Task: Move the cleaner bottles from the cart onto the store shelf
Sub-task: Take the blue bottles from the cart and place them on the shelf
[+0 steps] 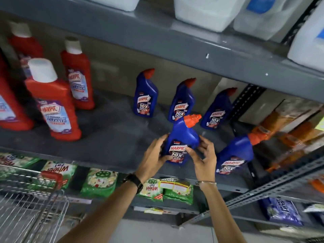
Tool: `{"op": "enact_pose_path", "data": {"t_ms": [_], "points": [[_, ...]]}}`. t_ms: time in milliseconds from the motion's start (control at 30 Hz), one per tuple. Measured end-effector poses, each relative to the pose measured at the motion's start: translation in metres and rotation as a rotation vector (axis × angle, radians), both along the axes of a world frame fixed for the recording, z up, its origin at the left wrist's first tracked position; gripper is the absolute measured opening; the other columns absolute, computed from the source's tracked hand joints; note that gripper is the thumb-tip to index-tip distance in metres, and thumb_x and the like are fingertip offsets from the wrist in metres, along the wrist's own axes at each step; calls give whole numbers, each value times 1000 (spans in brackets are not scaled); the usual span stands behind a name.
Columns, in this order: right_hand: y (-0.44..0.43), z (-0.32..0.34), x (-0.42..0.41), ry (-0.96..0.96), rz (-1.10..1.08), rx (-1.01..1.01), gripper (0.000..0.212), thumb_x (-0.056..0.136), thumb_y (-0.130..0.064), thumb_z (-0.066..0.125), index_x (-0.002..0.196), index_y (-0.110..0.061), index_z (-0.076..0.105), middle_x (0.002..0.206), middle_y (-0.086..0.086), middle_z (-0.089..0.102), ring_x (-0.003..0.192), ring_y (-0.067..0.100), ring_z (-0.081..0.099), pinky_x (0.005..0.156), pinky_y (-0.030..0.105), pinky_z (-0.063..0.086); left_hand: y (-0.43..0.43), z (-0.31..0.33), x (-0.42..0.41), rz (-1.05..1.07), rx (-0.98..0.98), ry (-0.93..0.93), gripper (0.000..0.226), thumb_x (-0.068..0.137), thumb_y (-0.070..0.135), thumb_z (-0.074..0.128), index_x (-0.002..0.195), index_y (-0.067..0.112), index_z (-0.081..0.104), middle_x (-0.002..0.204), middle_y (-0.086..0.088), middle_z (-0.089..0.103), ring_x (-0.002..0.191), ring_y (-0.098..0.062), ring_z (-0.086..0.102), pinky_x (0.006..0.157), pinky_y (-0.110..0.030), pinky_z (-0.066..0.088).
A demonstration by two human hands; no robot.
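i have both hands on one blue bottle (182,137): my left hand (154,155) cups its left side, my right hand (203,158) curls loosely on the right, fingers half open. it stands near the shelf (108,137) front edge. four blue bottles already stand there, three farther back, one to the right. the cart (31,199) sits near left; i can't tell what's left inside.

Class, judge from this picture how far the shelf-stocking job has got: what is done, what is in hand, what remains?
Done: four blue bottles already stand on the shelf. In hand: the left hand and right hand set down a fifth bottle near the front. Left: unclear, since the cart shows only partly, with no bottles visible inside.
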State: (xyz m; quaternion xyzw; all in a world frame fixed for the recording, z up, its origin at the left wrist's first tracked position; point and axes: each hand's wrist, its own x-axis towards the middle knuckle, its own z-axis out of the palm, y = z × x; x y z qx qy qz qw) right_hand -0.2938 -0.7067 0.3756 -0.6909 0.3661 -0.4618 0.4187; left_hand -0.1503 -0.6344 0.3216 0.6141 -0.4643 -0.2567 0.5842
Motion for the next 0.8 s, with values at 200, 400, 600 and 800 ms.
{"op": "enact_pose_path", "data": {"t_ms": [200,400,600,800], "points": [[24,-3,3,-27,-196,-64,51,77,-11,69,123,-24,51,131,7,51,121,17,51,101,38,46,15,5,-2,-43,-26,-5,64,79,37,62,130,52,26,129,1,42,121,-10,49,100,-38,49],[102,-23,53,-67,-406,-253,44,77,-5,68,118,-5,54,132,20,48,125,23,42,105,31,37,108,-8,55,165,-145,-2,49,85,18,62,125,40,46,123,10,50,118,-6,52,92,-19,50],[224,-58,187,24,65,-84,35,75,-3,71,109,-2,60,126,16,52,118,14,46,101,20,38,268,-47,160,572,-68,157,36,79,14,63,108,34,58,110,11,63,103,-11,60,86,-22,51],[363,-153,294,498,642,70,36,74,-16,69,108,-12,59,123,14,56,117,28,46,102,35,33,458,-162,225,888,248,406,35,76,-4,65,102,17,59,104,12,70,95,-7,61,89,-30,49]]}}
